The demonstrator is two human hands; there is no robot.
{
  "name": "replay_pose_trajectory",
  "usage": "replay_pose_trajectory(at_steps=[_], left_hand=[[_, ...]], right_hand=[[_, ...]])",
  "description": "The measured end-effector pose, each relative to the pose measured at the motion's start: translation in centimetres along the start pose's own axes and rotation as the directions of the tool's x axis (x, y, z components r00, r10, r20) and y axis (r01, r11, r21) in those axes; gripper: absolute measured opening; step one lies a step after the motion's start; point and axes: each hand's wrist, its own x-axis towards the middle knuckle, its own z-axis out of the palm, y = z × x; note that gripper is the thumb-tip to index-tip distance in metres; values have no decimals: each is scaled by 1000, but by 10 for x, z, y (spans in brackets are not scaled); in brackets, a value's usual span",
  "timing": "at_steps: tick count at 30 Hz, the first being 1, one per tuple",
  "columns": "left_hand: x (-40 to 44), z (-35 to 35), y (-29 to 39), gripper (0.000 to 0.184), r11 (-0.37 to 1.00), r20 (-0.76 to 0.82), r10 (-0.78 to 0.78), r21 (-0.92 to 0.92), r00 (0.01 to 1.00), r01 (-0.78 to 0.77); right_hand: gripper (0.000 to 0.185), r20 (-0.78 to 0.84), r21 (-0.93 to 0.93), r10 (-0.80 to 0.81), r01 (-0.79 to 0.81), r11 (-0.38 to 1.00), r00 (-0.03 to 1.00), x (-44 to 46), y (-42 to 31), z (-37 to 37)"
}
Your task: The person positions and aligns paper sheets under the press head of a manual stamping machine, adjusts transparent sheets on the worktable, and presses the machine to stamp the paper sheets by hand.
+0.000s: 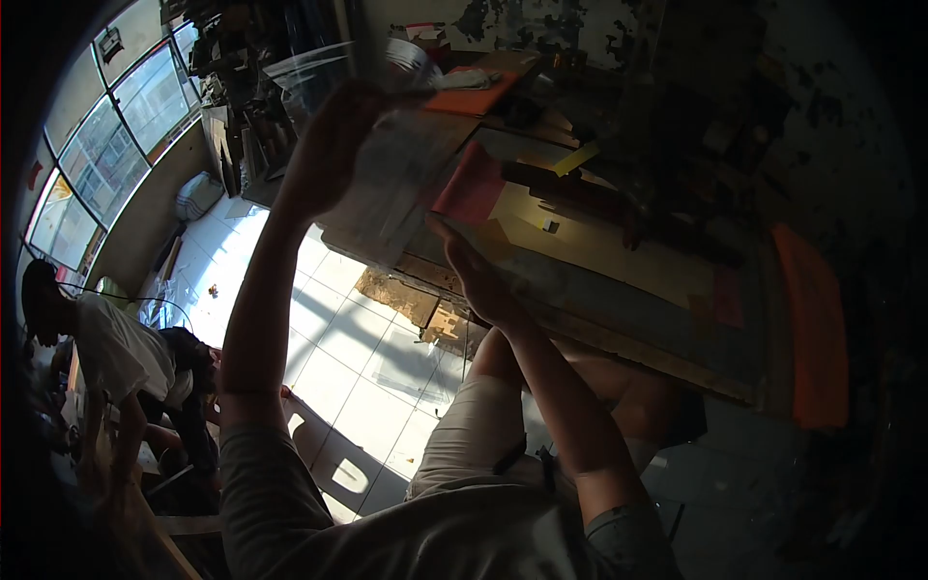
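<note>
My left hand [343, 121] is raised over the left end of the workbench, its fingers closed and pointing right. A blurred clear plastic sheet [387, 188] hangs just below it and seems to be in its grip; whether it is a bag I cannot tell. Lower and to the right, my right hand [476, 275] reaches over the bench's near edge with its fingers stretched out, near the sheet's right side. Just beyond its fingertips lies a red strip [471, 182], on the end of a lit yellowish panel [580, 237]. More clear plastic [309, 63] is behind my left hand.
The dark workbench [628, 329] spans the middle and right. An orange sheet [474, 95] lies at its far left, another orange piece [810, 329] at its right end. A person [126, 348] bends at the lower left. Clear plastic [411, 362] lies on the tiled floor.
</note>
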Motion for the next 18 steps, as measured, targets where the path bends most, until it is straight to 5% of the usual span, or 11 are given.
replay_pose_trajectory(at_steps=[1, 2, 4, 6, 7, 8, 12, 18], left_hand=[[-14, 25, 32, 20, 993, 107, -87, -75, 990, 95], [-30, 48, 46, 30, 958, 332, -120, -208, 936, 197], [-64, 99, 80, 28, 962, 445, 118, -275, 888, 10], [-104, 141, 103, 34, 937, 397, 203, -345, 895, -60], [-118, 149, 118, 33, 932, 510, 172, -361, 843, 29], [-127, 164, 128, 31, 898, 411, 299, -426, 861, -108], [-163, 201, 151, 49, 823, 502, 265, -562, 823, 78], [-158, 212, 151, 62, 978, 429, -15, -181, 903, 103]], right_hand=[[96, -67, 356, 52, -25, 934, 996, -9, -9, -10], [99, -98, 446, 73, -22, 895, 993, -26, -14, -19], [104, -157, 602, 130, -9, 799, 979, -78, -25, -36], [94, -124, 633, 224, -97, 768, 967, -129, -50, -49], [87, -141, 628, 337, -179, 757, 931, -158, -56, -53], [80, -211, 558, 373, -202, 805, 903, -180, -55, -55], [59, -436, 474, 511, -294, 830, 740, -251, -64, -68], [53, -718, 317, 467, -355, 879, 517, -304, -92, -97]])
